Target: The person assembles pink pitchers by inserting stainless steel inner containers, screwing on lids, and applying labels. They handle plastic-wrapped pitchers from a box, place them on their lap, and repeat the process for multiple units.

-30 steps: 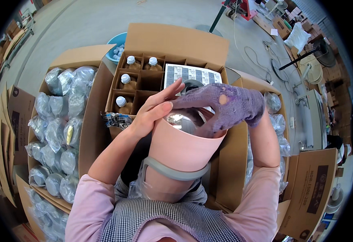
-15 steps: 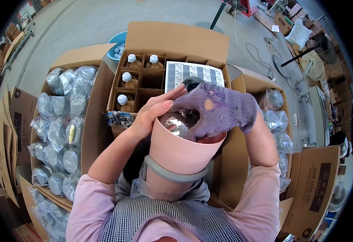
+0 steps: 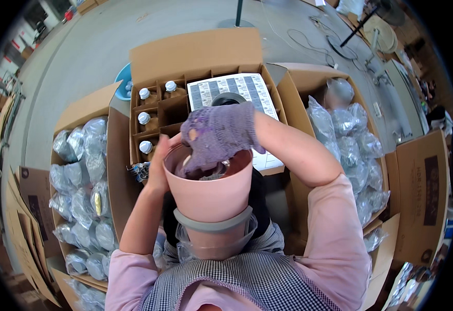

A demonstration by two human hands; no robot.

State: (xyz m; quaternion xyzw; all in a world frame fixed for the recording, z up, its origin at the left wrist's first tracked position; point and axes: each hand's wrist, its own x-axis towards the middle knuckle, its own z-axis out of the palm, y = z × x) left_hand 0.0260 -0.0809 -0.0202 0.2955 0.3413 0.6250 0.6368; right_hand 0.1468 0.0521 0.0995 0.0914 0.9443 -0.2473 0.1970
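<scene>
A pink bucket [image 3: 208, 189] with a grey band stands upright between my knees, clear plastic wrap round its lower part. My bare left hand [image 3: 159, 165] is closed on its left rim, with the fingers partly behind it. My right hand [image 3: 216, 136], in a worn purple knitted glove with holes, reaches down over the mouth. Its fingers curl into the bucket, and what they hold is hidden. Something shiny [image 3: 217, 171] shows inside below the glove. Just beyond the glove, a dark round ring-shaped piece [image 3: 228, 98] rests on a sheet of printed labels [image 3: 257, 90].
Ahead is a divided carton [image 3: 195, 49] with several white-capped bottles [image 3: 144, 118]. Cartons of plastic-wrapped items flank me on the left [image 3: 84, 189] and right [image 3: 350, 147]. A blue basin [image 3: 123, 89] stands behind. Flattened cardboard [image 3: 418, 197] leans at right; cables [image 3: 314, 44] cross the floor.
The view has shifted, and the bucket sits more upright. My right forearm has swung so that the gloved hand comes across the mouth from the right. My left hand has slid down the left rim.
</scene>
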